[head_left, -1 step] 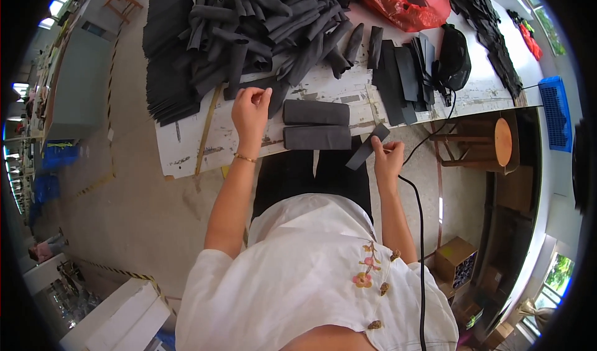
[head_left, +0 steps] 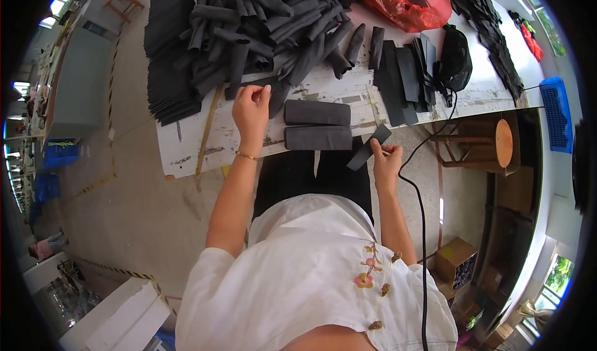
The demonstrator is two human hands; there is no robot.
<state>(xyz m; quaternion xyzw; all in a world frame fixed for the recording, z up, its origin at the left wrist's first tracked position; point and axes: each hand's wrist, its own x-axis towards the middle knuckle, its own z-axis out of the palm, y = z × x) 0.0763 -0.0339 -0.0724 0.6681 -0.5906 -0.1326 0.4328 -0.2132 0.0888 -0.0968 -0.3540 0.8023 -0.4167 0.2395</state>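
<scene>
My right hand (head_left: 387, 159) pinches a flat dark grey strip (head_left: 367, 149) between thumb and fingers, holding it at a slant just off the table's front edge. My left hand (head_left: 251, 105) is raised over the front of the table with its fingers curled together; whatever they grip, if anything, is hidden. Just behind that hand lies a dark cloth piece (head_left: 278, 96). Between my hands, two dark grey folded fabric pieces (head_left: 318, 138) lie one before the other at the table edge. More flat dark strips (head_left: 407, 74) are stacked on the right.
A big heap of rolled dark fabric pieces (head_left: 267, 24) covers the back of the white worn table (head_left: 177, 158). Layered black pieces (head_left: 168, 59) lie at left. Right of centre are a red plastic bag (head_left: 404, 9), a black bag (head_left: 454, 59) and a hanging black cable (head_left: 423, 226); a wooden stool (head_left: 502, 143) stands below.
</scene>
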